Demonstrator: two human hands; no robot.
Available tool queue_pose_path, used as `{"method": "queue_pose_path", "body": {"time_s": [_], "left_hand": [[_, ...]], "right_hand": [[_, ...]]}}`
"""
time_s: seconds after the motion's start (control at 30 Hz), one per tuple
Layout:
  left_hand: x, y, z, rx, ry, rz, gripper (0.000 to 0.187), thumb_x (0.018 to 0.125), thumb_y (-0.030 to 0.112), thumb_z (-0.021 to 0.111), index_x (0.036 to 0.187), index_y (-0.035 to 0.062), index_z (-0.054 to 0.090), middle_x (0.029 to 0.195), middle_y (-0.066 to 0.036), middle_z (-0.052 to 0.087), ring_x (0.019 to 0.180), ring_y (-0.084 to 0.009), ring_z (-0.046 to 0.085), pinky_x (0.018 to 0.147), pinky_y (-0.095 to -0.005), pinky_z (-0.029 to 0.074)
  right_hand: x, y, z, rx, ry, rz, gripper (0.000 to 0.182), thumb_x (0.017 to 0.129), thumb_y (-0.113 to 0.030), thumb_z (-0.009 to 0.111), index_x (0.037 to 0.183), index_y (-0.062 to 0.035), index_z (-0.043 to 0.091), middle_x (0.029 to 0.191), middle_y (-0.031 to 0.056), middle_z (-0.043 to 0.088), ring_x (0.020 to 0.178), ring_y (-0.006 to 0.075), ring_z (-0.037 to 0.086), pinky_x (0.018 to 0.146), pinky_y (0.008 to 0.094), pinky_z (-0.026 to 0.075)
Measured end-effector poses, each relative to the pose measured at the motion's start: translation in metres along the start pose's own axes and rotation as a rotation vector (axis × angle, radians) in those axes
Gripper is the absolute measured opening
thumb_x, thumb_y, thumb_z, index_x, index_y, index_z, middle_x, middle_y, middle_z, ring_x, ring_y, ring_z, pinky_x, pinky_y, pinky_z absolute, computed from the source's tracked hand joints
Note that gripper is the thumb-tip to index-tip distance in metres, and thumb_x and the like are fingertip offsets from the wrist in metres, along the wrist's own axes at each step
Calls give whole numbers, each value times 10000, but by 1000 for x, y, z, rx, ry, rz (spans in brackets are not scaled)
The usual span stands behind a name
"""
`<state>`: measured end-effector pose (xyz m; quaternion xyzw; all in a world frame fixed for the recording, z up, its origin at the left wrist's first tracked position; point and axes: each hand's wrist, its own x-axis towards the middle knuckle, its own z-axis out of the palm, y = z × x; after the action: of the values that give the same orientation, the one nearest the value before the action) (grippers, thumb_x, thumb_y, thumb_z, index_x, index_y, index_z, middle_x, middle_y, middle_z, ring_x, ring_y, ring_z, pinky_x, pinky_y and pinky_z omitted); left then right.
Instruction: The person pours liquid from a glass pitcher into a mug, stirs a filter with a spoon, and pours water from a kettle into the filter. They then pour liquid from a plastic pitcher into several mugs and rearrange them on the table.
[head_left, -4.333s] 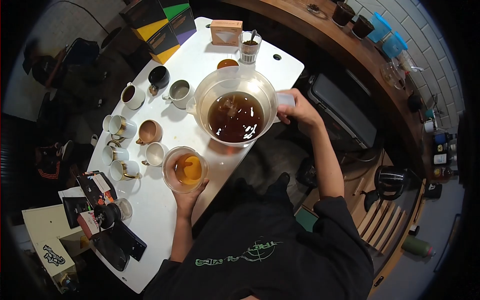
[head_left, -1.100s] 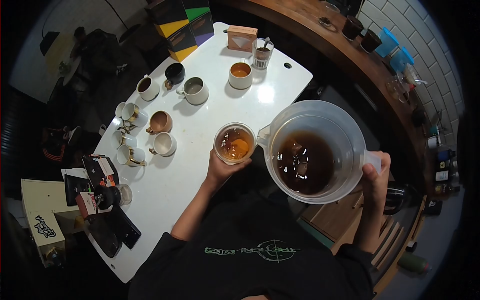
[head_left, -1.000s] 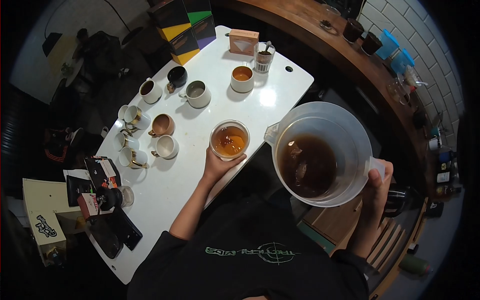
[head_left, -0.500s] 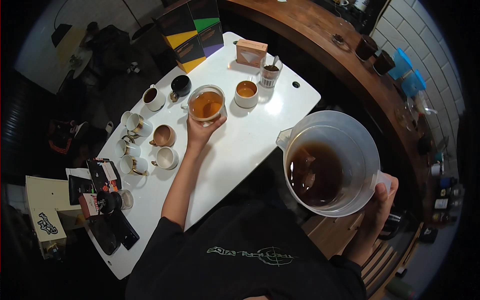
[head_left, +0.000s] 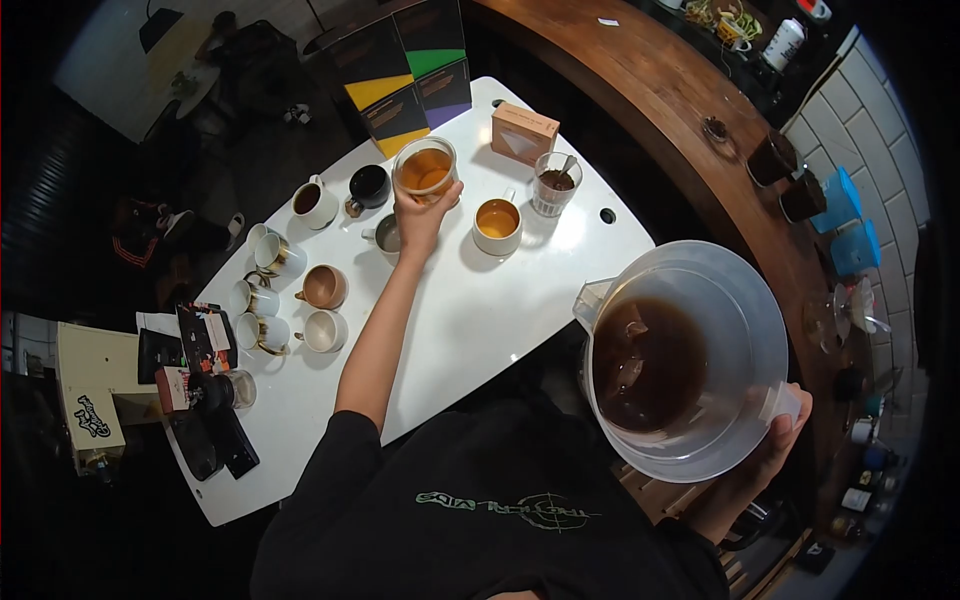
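In the head view, the cup [head_left: 425, 165] is at the upper middle of the frame, over the far part of the white table [head_left: 450, 330], with amber liquid in it. The left hand [head_left: 421, 218] has hold of it from the lower side: the thumb shows at the cup's right, and the other fingers are mostly hidden behind the wall. The cup lies just up-frame of the wrist, in line with the forearm. Its mouth faces the camera, so its long axis is seen nearly end-on and looks roughly upright; whether its base touches the table I cannot tell.

The black mug [head_left: 369, 187] is near the cup's lower left, the grey mug [head_left: 386, 236] is partly covered by the left hand, and the amber mug [head_left: 497, 228] is near to the lower right. The left hand is much nearer all three than the right.

At the lower right, the right hand [head_left: 786, 432] is curled closed round the handle of the jug [head_left: 745, 330], off the table's edge. Dark liquid fills its lower part. The spout [head_left: 591, 299] points upper left, toward the cup, but well apart from it.
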<state>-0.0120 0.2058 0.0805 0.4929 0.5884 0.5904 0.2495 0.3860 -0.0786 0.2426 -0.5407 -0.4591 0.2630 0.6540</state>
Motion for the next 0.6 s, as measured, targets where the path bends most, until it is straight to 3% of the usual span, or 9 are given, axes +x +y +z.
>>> {"method": "queue_pose_path", "body": {"time_s": [0.23, 0.3, 0.4, 0.5, 0.6], "left_hand": [[28, -46, 35, 83, 100, 14, 891, 678, 360, 909, 1337, 19, 416, 1252, -170, 600, 1117, -284, 635, 962, -378, 513], [30, -42, 39, 89, 94, -63, 921, 668, 395, 905, 1346, 20, 407, 1267, -185, 596, 1155, -309, 619, 988, -388, 495], [31, -55, 47, 132, 123, -63, 942, 651, 396, 911, 1350, 23, 402, 1270, -188, 596, 1168, -319, 611, 999, -396, 485], [30, -66, 52, 168, 139, -18, 950, 645, 392, 910, 1356, 22, 400, 1275, -195, 595, 1177, -333, 605, 1003, -401, 480], [27, -73, 52, 191, 118, -63, 970, 646, 400, 908, 1372, 21, 389, 1288, -203, 589, 1193, -343, 593, 1020, -410, 470]], "right_hand": [[36, 12, -4, -37, -58, 26, 678, 757, -611, 773, 966, 6, 582, 810, 25, 541, 725, 92, 503, 669, 259, 400], [45, 14, -1, -49, -52, 14, 679, 746, -621, 777, 895, 22, 618, 763, 19, 582, 675, 73, 512, 616, 240, 385], [63, 17, -7, -9, -220, 92, 669, 744, -615, 779, 807, 38, 651, 670, 3, 603, 595, 52, 507, 548, 225, 353], [72, 21, 1, 13, -214, 59, 639, 745, -577, 795, 757, 51, 679, 615, -8, 604, 548, 44, 500, 520, 220, 343], [76, 29, 2, 61, -157, 79, 611, 747, -530, 814, 818, 65, 696, 639, -2, 616, 563, 52, 510, 540, 219, 365]]}}
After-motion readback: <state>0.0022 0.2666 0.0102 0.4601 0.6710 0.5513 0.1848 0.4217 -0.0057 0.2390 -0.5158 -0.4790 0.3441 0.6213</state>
